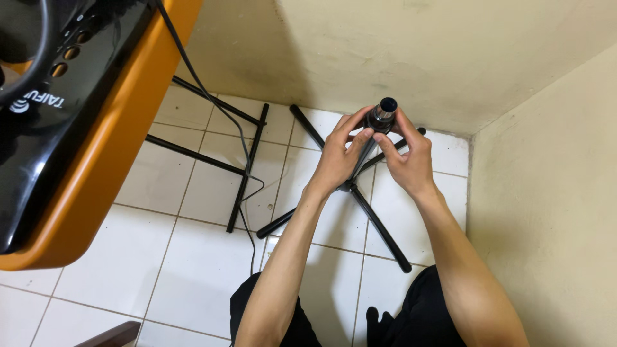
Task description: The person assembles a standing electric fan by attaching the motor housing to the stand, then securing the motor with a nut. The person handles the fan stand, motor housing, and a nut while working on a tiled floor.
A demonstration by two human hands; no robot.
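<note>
Both the left hand [339, 157] and the right hand [406, 159] pinch the silver-collared top of the black metal tripod stand [384, 114] in the far tiled corner; a hard twist could skid its splayed legs.

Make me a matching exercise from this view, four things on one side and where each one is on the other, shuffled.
Things:
1. stand tube
2. orange table
3. black cable
4. stand legs

Places:
A. spread out on the white tiles
B. gripped near its top by the left hand and right hand
C. upper left, carrying a black device
D. hanging from the table edge down to the floor

Pairs: 1-B, 2-C, 3-D, 4-A
</note>
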